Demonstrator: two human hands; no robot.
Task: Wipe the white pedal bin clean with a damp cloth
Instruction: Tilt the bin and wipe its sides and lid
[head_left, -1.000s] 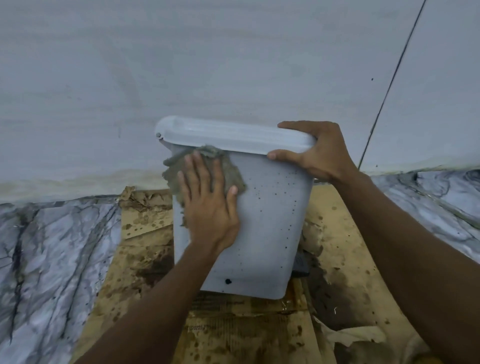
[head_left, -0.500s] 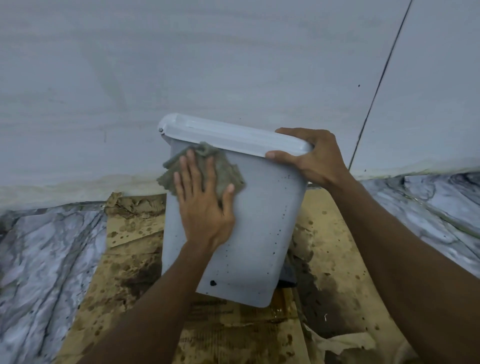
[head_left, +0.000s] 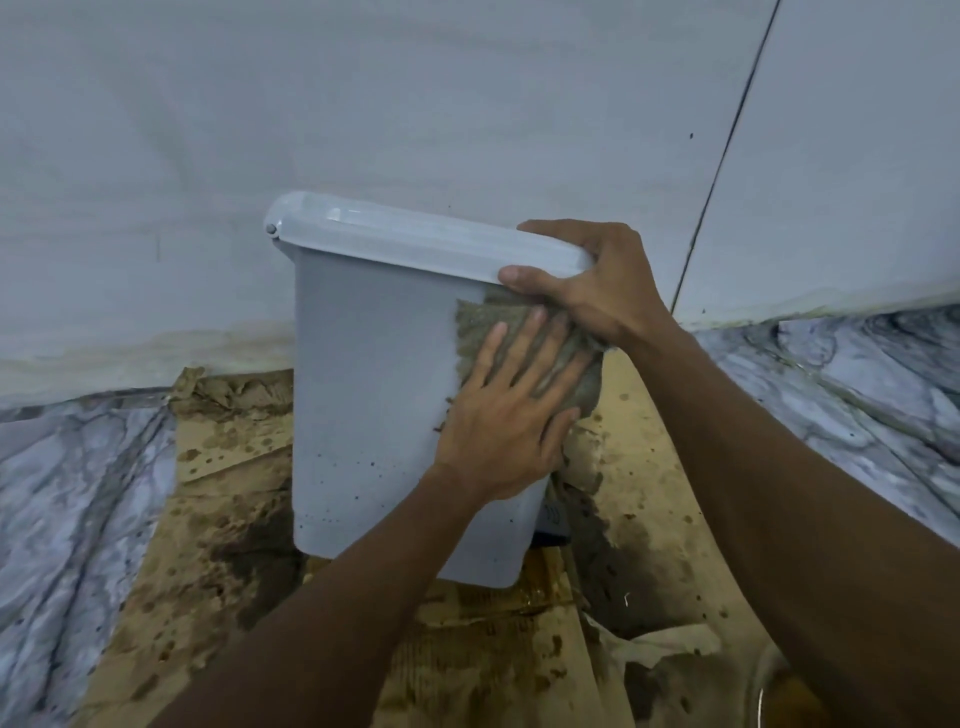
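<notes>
sweeping the cloth (head_left: 480, 325) sideways, my left hand (head_left: 498, 421) has gone from the hinge end of the pedal bin (head_left: 374, 395) to the far end of the same face, just under the lid (head_left: 415, 241). its grip is open: fingers straight, palm flat, pressing the cloth to the plastic. the right hand (head_left: 597, 296) has kept its grip closed on the lid's corner, thumb on the front edge and fingers over the top, and the cloth now touches it. the bin stands on stained cardboard (head_left: 234, 519) on the floor, close against the wall (head_left: 363, 104). i judge the top band of this face done, since it looks clear where the cloth passed. dark specks still dot the lower half, so the next pass should run lower.
</notes>
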